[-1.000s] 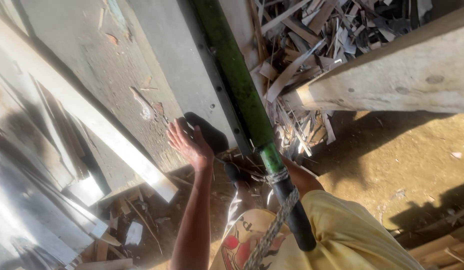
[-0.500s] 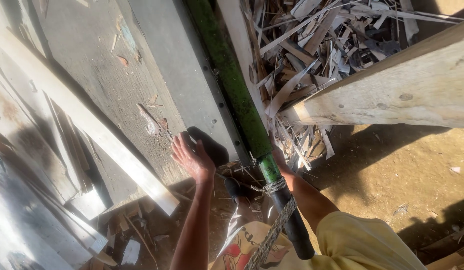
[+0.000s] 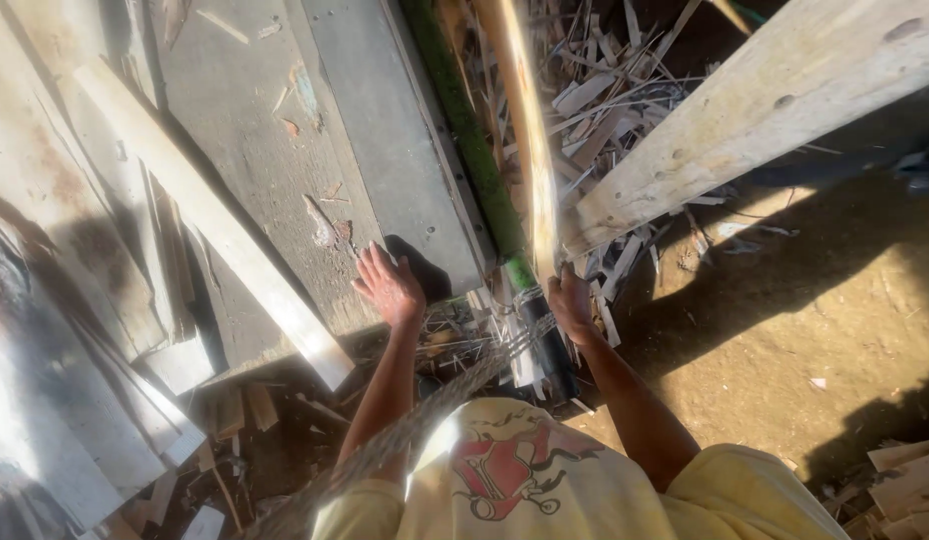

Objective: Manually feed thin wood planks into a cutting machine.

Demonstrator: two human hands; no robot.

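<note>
A: Where are the hands just now?

B: The right hand [image 3: 570, 305] sits at about five o'clock from the middle of the view, its grip closed around the lower end of a long, pale, narrow strip of wood [image 3: 525, 130] that runs up toward twelve o'clock and blurs in the sun. The left hand [image 3: 390, 288] is at about seven o'clock from centre, fingers spread, palm flat on the edge of the grey, flat metal counter [image 3: 385, 150]; it holds nothing.

A: How would you handle that strip well?

B: I judge that a firm wrap low on the strip helps, with the left palm braced on the counter for balance. It looks thin and springy, so it could whip or splinter; keeping it parallel to the green cylindrical roller [image 3: 470, 140] just beside it seems wise.

A: What are the surfaces like?

B: The counter is dull, scuffed metal with chips of wood on it. A smooth, light wooden plank [image 3: 215, 220] lies slanting across it at nine o'clock. A thick, rough-sawn beam with dark knots [image 3: 765, 100] crosses at two o'clock. Behind the roller lies a heap of splintery offcuts [image 3: 625, 90], jagged and dry. A twisted grey rope [image 3: 425, 415] runs from the roller's dark end toward six o'clock. The ground [image 3: 785, 330] at four o'clock is packed brown earth.
</note>
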